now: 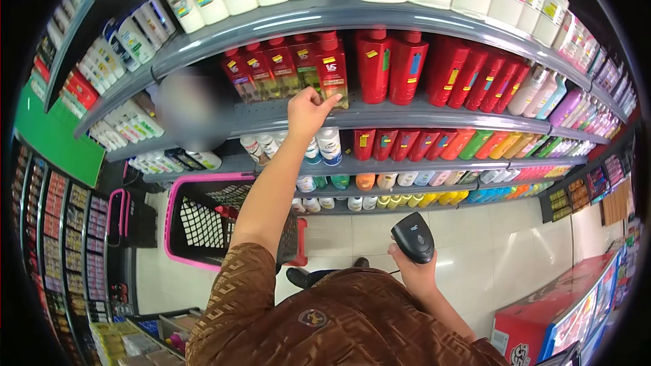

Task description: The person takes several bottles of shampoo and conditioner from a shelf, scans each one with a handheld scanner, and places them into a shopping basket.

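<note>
My left hand (pixel 308 112) reaches up to the shelf, its fingers curled and closed at the lower edge of a red-topped bottle (pixel 331 68) with a clear golden lower part. That bottle stands upright in front of similar bottles (pixel 278 64) with yellow price stickers. Part of its base is hidden by my fingers. Low on the right, my right hand (pixel 415 271) is wrapped round a black handheld scanner (pixel 412 237), its head pointing up toward the shelves. Larger red bottles (pixel 373 68) stand just right of my left hand.
A grey shelf edge (pixel 407 118) runs across, with rows of bottles above and below. A pink-rimmed black basket (pixel 169 224) is under my left arm. A red box (pixel 542 305) stands at the lower right. A blurred round patch covers part of the left shelf.
</note>
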### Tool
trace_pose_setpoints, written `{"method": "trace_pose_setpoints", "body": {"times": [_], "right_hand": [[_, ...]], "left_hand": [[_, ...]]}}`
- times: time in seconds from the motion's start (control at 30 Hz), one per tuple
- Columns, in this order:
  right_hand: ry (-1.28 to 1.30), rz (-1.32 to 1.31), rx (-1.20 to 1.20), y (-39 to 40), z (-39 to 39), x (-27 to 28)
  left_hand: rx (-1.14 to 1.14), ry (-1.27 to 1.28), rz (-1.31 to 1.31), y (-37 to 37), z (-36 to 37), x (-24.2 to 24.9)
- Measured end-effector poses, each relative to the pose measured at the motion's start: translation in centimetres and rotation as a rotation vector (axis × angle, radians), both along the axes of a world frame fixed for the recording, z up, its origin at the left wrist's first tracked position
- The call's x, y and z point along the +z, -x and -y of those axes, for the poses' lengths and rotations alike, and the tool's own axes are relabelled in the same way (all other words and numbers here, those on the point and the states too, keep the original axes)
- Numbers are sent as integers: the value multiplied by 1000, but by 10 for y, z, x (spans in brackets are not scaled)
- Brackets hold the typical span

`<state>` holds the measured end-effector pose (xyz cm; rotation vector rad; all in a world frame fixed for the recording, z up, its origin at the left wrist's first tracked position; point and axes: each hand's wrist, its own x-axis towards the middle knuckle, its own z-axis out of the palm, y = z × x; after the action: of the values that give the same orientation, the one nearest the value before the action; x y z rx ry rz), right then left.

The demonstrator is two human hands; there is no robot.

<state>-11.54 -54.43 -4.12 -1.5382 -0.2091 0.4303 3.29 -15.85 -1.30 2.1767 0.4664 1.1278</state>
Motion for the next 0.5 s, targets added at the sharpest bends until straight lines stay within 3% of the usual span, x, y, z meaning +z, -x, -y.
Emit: {"method": "trace_pose_setpoints", "body": {"times": [0.33, 0.4, 0.47, 0.5], "right_hand": [[7, 79, 37, 13, -6, 12], [16, 92, 45, 15, -9, 11], [32, 83, 51, 20, -11, 9], [26, 97, 46, 21, -13, 8]], "left_hand": [[-92, 60, -53, 12, -2, 5], [-123, -19, 33, 26, -3, -5], [-81, -374, 300, 50, -6, -23], [-75, -308, 289, 69, -4, -32]]}}
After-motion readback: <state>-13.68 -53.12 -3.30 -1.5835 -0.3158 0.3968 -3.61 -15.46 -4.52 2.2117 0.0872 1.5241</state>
